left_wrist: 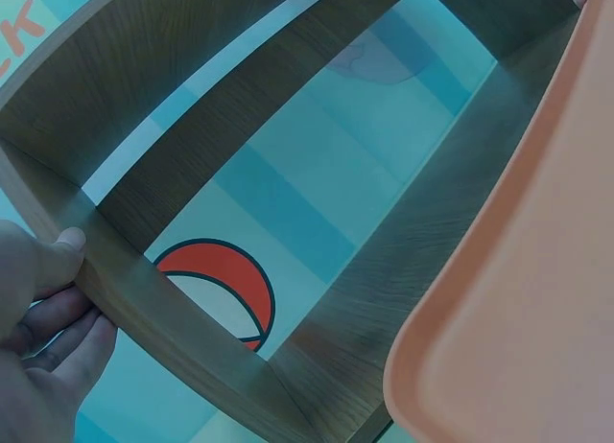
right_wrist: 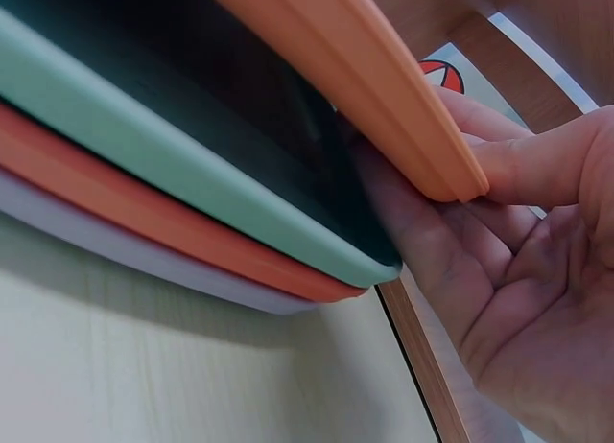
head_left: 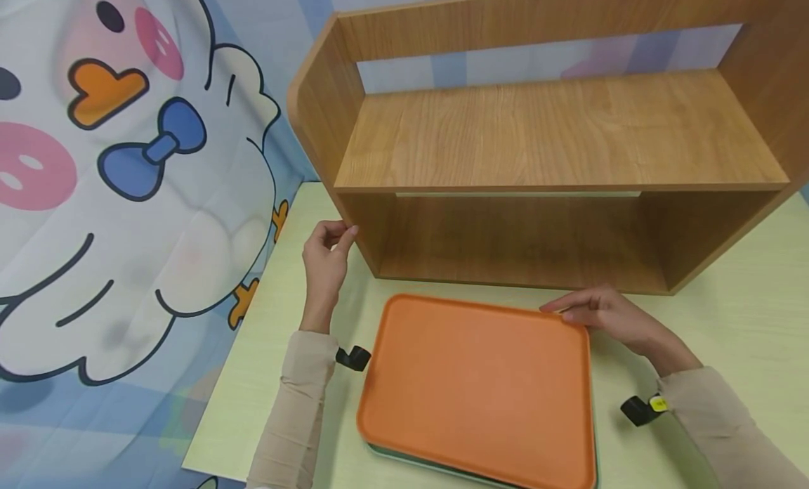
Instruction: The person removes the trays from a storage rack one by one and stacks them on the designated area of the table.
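Note:
A wooden shelf (head_left: 562, 131) stands on the table, and my left hand (head_left: 326, 264) pinches the front edge of its left side panel. In the left wrist view the thumb of the left hand (left_wrist: 43, 318) lies on the inner side of that panel. My right hand (head_left: 619, 320) pinches the far right corner of an orange tray (head_left: 480, 398), thumb on top and fingers beneath. In the right wrist view that corner is raised off a green tray (right_wrist: 192, 155). Below it are a red-orange tray (right_wrist: 173, 213) and a pale lilac tray (right_wrist: 163, 242).
The pale table (head_left: 746, 320) extends around the shelf and the trays. A cloth with a cartoon duck (head_left: 208, 243) hangs at the left and behind. The shelf's lower compartment (head_left: 524, 239) faces the tray stack, close to its far edge.

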Action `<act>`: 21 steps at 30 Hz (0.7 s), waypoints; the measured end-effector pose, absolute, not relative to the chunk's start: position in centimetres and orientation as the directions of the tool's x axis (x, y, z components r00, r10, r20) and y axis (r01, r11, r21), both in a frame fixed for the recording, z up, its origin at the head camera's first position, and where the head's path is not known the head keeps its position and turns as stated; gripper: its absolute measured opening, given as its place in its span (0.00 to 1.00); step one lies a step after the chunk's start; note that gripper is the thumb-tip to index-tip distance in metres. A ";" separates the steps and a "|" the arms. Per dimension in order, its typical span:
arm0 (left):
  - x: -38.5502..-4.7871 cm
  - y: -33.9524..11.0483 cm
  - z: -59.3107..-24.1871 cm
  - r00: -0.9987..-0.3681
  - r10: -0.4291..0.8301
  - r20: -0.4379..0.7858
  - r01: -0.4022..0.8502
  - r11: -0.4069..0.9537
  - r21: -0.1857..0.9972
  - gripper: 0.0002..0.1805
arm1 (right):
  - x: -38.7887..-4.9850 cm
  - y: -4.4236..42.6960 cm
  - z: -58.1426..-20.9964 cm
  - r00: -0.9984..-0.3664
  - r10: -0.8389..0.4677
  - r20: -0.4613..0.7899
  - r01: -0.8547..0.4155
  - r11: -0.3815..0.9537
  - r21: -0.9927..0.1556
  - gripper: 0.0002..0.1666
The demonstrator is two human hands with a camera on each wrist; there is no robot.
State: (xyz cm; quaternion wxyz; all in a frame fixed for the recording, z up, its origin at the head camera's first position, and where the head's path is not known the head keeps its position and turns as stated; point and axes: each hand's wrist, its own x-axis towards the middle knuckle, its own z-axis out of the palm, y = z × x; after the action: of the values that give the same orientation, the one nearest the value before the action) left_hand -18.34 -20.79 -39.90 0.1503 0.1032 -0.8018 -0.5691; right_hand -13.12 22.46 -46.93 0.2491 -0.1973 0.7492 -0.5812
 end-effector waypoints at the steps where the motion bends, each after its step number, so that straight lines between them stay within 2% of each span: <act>1: -18.3 -20.8 -39.9 -0.933 -0.337 0.124 0.005 0.331 0.944 0.14 | -13.1 22.4 -46.9 -0.796 -0.587 -0.149 -0.001 0.246 -0.969 0.19; 11: -18.3 -20.8 -40.0 -0.932 -0.337 0.131 0.012 0.333 0.943 0.14 | -12.9 22.3 -46.8 -0.789 -0.590 -0.173 0.004 0.276 -0.961 0.19; 21: -18.3 -20.8 -40.1 -0.931 -0.339 0.133 0.012 0.335 0.942 0.15 | -13.0 22.2 -46.3 -0.788 -0.578 -0.214 -0.057 0.414 -0.908 0.16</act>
State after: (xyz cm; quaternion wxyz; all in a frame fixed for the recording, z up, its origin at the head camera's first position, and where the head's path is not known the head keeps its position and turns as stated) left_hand -18.32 -20.79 -40.09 0.1546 0.1018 -0.8024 -0.5674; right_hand -13.04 22.20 -46.28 0.2585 -0.1983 0.8002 -0.5035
